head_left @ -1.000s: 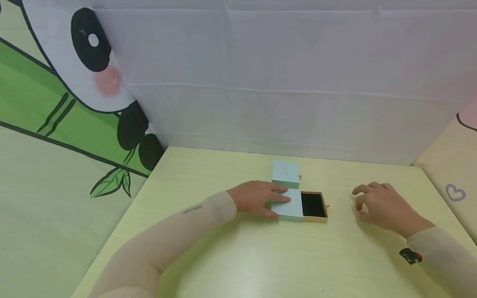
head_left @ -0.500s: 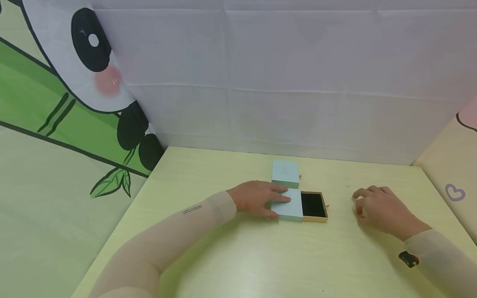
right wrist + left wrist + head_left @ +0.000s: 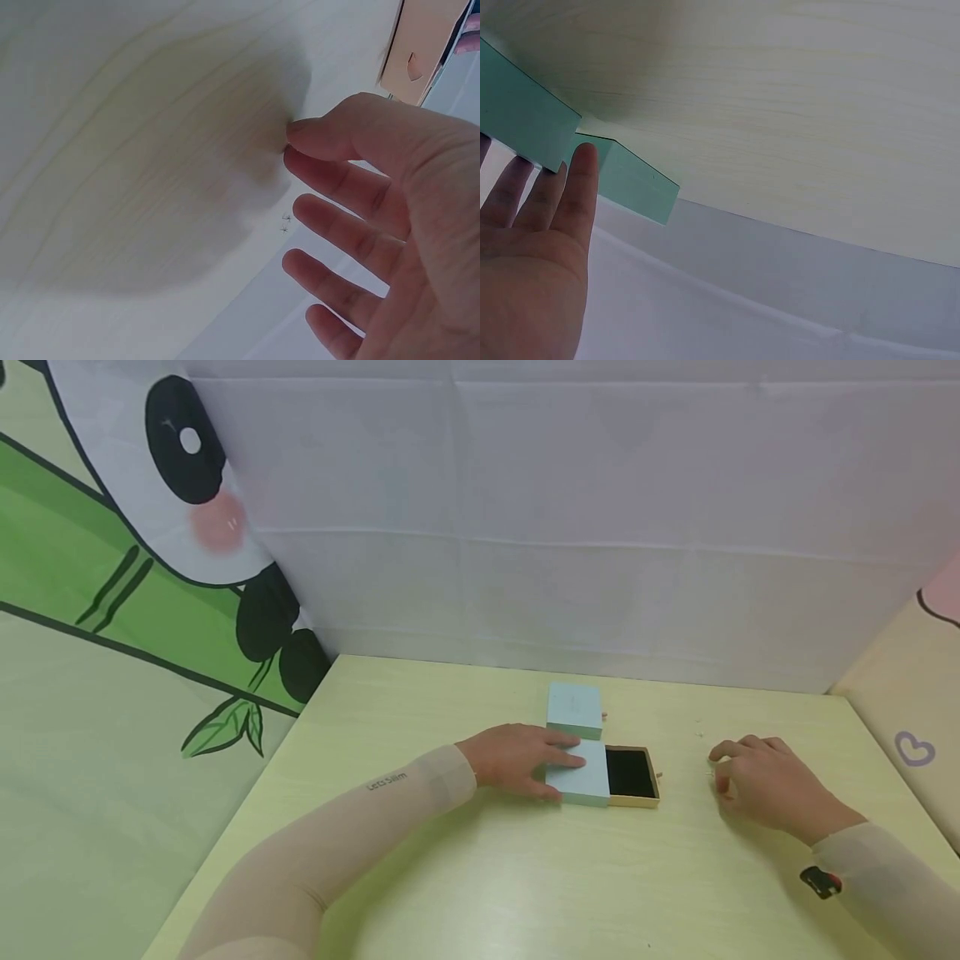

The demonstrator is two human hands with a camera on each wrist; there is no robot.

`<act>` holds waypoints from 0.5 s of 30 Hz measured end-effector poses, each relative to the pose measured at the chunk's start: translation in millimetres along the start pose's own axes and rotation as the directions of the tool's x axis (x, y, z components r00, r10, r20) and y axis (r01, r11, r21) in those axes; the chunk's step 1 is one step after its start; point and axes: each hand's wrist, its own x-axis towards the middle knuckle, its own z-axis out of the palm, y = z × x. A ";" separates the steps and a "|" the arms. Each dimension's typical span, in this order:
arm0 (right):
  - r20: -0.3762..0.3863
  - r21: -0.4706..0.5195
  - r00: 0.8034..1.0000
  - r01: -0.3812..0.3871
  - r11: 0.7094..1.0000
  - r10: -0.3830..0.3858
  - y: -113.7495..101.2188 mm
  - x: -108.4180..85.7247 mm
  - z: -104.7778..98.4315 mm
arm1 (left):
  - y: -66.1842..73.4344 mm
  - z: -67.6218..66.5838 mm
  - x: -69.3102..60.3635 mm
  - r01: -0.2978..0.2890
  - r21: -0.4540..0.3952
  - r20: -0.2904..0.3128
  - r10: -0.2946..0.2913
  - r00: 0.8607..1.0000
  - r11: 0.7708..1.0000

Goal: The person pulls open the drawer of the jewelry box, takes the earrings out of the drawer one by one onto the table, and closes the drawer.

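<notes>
My left hand (image 3: 517, 760) lies with spread, straight fingers on the pale blue sleeve of a drawer box (image 3: 592, 781). That box's black-lined drawer (image 3: 630, 773) is pulled out to the right, with nothing visible on its lining. In the left wrist view the fingers (image 3: 577, 187) touch the box's side (image 3: 525, 105). My right hand (image 3: 776, 785) is low over the table, right of the drawer. Its thumb and forefinger meet at the tabletop in the right wrist view, pinching a tiny piece that they mostly hide. Two tiny spiky pieces (image 3: 285, 223) lie just beyond the fingers.
A second pale blue box (image 3: 574, 708), shut, with a small pull tab at its right, stands directly behind the first. The pale wooden table (image 3: 480, 877) reaches a white cloth backdrop (image 3: 525, 527). A printed cartoon cloth (image 3: 150, 652) hangs at the left.
My right hand has lowered slightly, and its thumb and forefinger have come together at the table. The left hand and both boxes have stayed in place.
</notes>
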 end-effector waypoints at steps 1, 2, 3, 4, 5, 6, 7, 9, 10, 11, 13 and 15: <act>0.001 0.001 1.000 -0.002 1.000 0.002 -0.2 0.0 -0.2 | 0.0 0.1 0.1 0.000 0.002 0.001 0.000 1.000 1.000; 0.002 0.000 1.000 -0.002 1.000 0.002 -0.1 0.0 -0.1 | 0.1 0.3 0.3 0.001 0.004 0.001 -0.001 1.000 1.000; 0.003 0.001 1.000 -0.003 1.000 0.003 -0.2 0.0 -0.2 | 0.1 0.6 0.5 0.001 0.005 0.001 -0.001 1.000 1.000; 0.003 0.003 1.000 -0.005 1.000 0.005 -0.1 0.0 -0.2 | 0.0 0.8 0.7 0.003 0.006 0.001 -0.003 1.000 1.000; 0.003 0.006 1.000 -0.007 1.000 0.007 0.0 0.0 -0.4 | -0.1 1.1 1.0 0.003 0.006 0.001 -0.003 1.000 1.000; 0.004 0.009 1.000 -0.008 1.000 0.008 0.2 -0.1 -0.6 | -0.2 1.3 1.2 0.004 0.007 0.001 -0.004 1.000 1.000; 0.005 0.011 1.000 -0.010 1.000 0.009 0.3 -0.2 -0.8 | -0.4 1.5 1.3 0.004 0.004 0.002 -0.004 1.000 1.000; 0.007 0.016 1.000 -0.011 1.000 0.011 0.7 -0.4 -1.2 | -0.6 1.7 1.5 0.005 0.003 0.001 -0.005 1.000 1.000; 0.008 0.019 1.000 -0.011 1.000 0.011 0.9 -0.5 -1.5 | -0.7 1.7 1.6 0.005 0.003 0.001 -0.005 1.000 1.000; 0.008 0.019 1.000 -0.010 1.000 0.010 1.2 -0.5 -1.7 | -0.7 1.8 1.6 0.005 0.004 0.001 -0.005 1.000 1.000; 0.010 0.018 1.000 -0.009 1.000 0.008 1.5 -0.6 -2.5 | -0.4 1.7 1.4 0.007 0.004 0.001 -0.007 1.000 1.000; 0.007 0.012 1.000 -0.005 1.000 0.004 1.6 -0.5 -3.8 | 0.1 1.4 1.2 0.009 0.008 0.001 -0.009 1.000 1.000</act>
